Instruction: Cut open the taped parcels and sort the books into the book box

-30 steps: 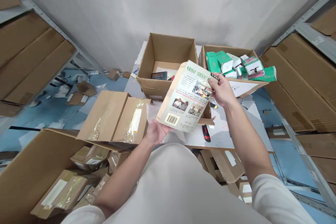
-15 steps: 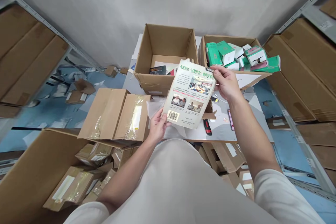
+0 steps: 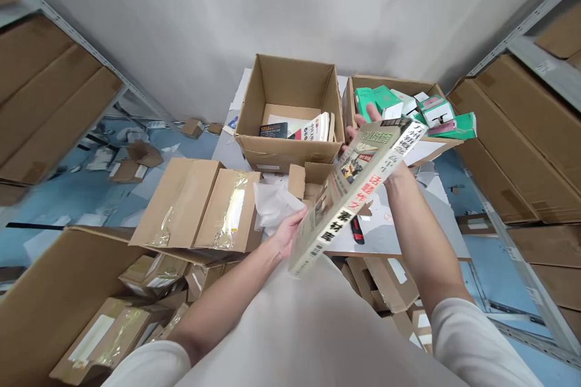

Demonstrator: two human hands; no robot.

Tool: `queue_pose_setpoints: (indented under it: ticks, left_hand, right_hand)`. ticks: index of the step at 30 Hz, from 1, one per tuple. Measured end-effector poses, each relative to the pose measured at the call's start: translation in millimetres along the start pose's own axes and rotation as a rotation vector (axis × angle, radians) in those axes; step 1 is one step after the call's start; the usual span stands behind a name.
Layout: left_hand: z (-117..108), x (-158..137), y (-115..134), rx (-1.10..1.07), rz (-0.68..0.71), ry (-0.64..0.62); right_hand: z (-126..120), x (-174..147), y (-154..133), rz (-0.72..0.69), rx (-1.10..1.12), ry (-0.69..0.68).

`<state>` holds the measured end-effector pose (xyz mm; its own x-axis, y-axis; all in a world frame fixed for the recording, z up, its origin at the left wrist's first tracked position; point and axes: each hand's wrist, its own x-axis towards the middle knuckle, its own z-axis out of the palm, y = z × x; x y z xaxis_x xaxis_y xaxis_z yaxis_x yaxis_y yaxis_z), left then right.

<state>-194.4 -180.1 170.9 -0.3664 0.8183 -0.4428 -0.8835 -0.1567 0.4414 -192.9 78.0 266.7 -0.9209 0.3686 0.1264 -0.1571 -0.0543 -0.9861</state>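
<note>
A thick paperback book (image 3: 351,193) is held tilted in front of me, its spine with black and red characters turned up toward me. My left hand (image 3: 291,231) grips the book's lower left edge, some fingers hidden. My right hand (image 3: 396,172) is around its upper end, mostly behind it, with fingertips showing past the far edge. Beyond the book stands an open cardboard box (image 3: 285,148) holding a dark book (image 3: 273,130) and several pale books (image 3: 320,127). Under the book lie a small open carton (image 3: 297,181) and crumpled white wrapping (image 3: 275,202).
At the right, another box (image 3: 347,97) holds green-and-white packs (image 3: 436,110). A red-and-black cutter (image 3: 357,231) lies on the table (image 3: 426,224). Taped cartons (image 3: 181,199) stand at the left, above a large box (image 3: 54,290) of parcels. Shelves with cartons flank both sides.
The book has turned from its back cover facing me to its spine facing me. My right hand has shifted behind it; my left hand has moved slightly right and down.
</note>
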Motion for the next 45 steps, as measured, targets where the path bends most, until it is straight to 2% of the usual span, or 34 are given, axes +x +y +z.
queue_pose_setpoints:
  ticks: [3, 5, 8, 10, 12, 13, 15, 22, 28, 32, 35, 38, 40, 42, 45]
  left_hand:
    - [9, -5, 0, 0.040, -0.205, -0.088]
    - [13, -11, 5, 0.066, -0.205, -0.156]
    - [10, -18, 15, 0.021, 0.006, -0.152]
    - [1, -18, 20, 0.007, 0.244, -0.030]
    - [-10, -16, 22, 0.077, 0.461, 0.152]
    - [-15, -14, 22, 0.118, 0.536, 0.233]
    - [-22, -12, 20, 0.153, 0.596, 0.318]
    - [-41, -13, 19, 0.059, 0.520, 0.252]
    - [-47, -1, 24, 0.067, 0.453, 0.238]
    - [-47, 5, 26, 0.068, 0.396, 0.221]
    - [-61, 2, 15, 0.293, 0.423, 0.308]
    - [-93, -4, -11, 0.776, 0.466, 0.471]
    - [-117, -3, -29, 1.098, 0.440, 0.547]
    - [-137, 3, -42, 1.314, 0.353, 0.598]
    - [-151, 24, -46, 1.374, 0.266, 0.618]
  right_hand:
    - [3, 1, 4, 0.013, 0.033, -0.046]
    - [2, 1, 5, 0.004, 0.032, -0.013]
    - [2, 3, 5, -0.002, 0.040, 0.038]
    - [3, 5, 7, 0.007, 0.047, 0.071]
    - [4, 7, 11, 0.037, 0.042, 0.089]
    - [3, 8, 13, 0.058, 0.039, 0.086]
    - [0, 7, 16, 0.114, 0.039, 0.047]
    - [-23, 5, 12, 0.306, 0.059, -0.154]
    - [-14, 8, 16, 0.299, 0.067, -0.024]
    - [-10, 36, 10, 0.155, 0.043, 0.063]
    - [-9, 81, 9, 0.022, 0.039, 0.135]
    - [1, 129, 26, -0.024, 0.064, 0.157]
    - [13, 154, 47, 0.011, 0.094, 0.164]
    - [27, 169, 73, 0.096, 0.115, 0.194]
    - [42, 172, 105, 0.266, 0.098, 0.266]
